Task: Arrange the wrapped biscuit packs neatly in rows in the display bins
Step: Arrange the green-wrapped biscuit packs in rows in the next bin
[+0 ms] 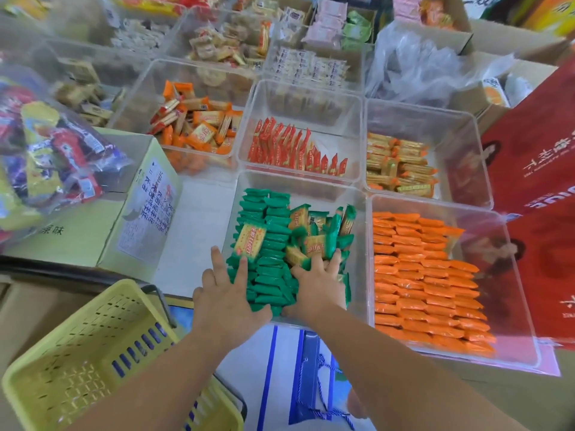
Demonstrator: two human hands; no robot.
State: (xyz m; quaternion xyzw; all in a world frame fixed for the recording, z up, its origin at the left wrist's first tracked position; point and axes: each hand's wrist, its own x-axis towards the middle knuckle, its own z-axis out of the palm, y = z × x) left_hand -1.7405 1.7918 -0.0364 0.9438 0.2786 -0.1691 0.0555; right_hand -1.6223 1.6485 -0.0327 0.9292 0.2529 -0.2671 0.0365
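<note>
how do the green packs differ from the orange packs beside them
The green packs are partly rowed, some jumbled on the right; the orange packs lie in tidy rows. The left hand and right hand touch the green packs, not the orange packs. Both fill clear bins.

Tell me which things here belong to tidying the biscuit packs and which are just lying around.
Job: green packs, their clear bin, left hand and right hand resting on them, orange packs, red packs.
Lying about: yellow basket, yellow carton, bag of sweets, red box, blue-and-white bag.
</note>
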